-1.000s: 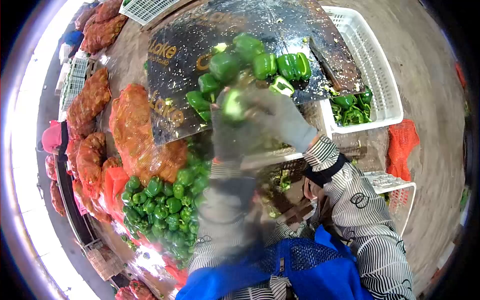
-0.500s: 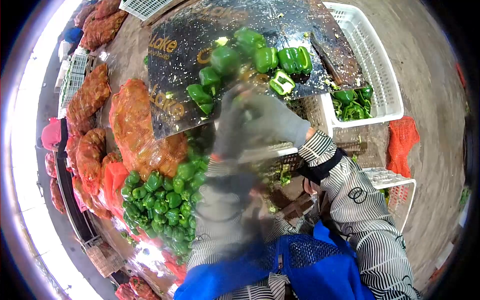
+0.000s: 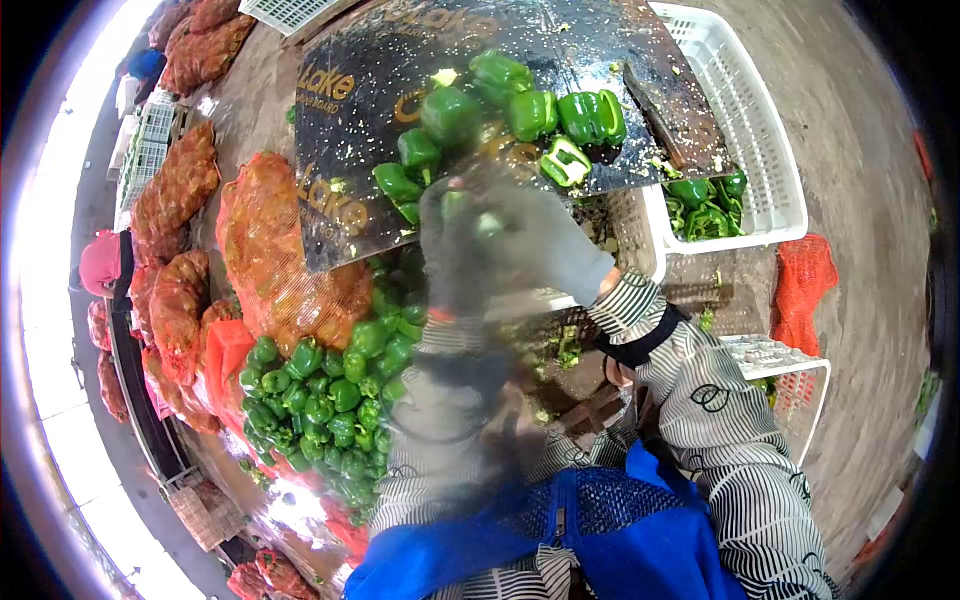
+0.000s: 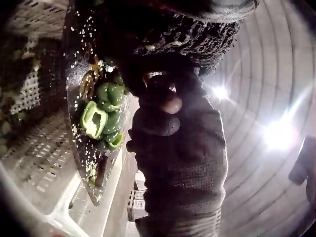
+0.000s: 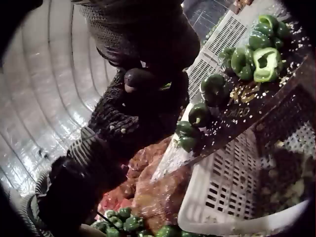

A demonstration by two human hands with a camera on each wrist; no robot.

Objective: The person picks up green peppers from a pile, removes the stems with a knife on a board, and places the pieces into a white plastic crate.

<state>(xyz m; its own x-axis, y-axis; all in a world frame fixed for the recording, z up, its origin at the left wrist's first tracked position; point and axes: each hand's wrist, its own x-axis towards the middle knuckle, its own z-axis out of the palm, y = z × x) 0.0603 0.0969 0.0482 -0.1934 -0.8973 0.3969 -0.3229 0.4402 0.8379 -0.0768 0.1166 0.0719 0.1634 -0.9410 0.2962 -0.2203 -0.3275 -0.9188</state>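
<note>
Both hands wear grey knit gloves and meet over the near edge of a dark board (image 3: 370, 130). A green bell pepper (image 3: 490, 222) shows only in small patches between them, mostly hidden by fingers and a blur in the head view. My left hand (image 3: 450, 245) grips it from the left; my right hand (image 3: 550, 235) holds it from the right with curled fingers. In the left wrist view the right hand (image 4: 177, 148) faces the camera. Beyond them on the board lie whole green peppers (image 3: 450, 117), a cut pepper half (image 3: 566, 162) and a knife (image 3: 655, 118).
Under the board's right side stands a white crate (image 3: 775, 150) with cut peppers (image 3: 705, 208). A heap of green peppers (image 3: 325, 400) lies at the lower left, beside an orange mesh sack (image 3: 275, 260). Another white basket (image 5: 222, 182) stands below the board's near edge.
The pale cut pepper seen between the hands a second ago is now mostly covered by the fingers. The hands have shifted slightly toward my body. The peppers on the board have not moved.
</note>
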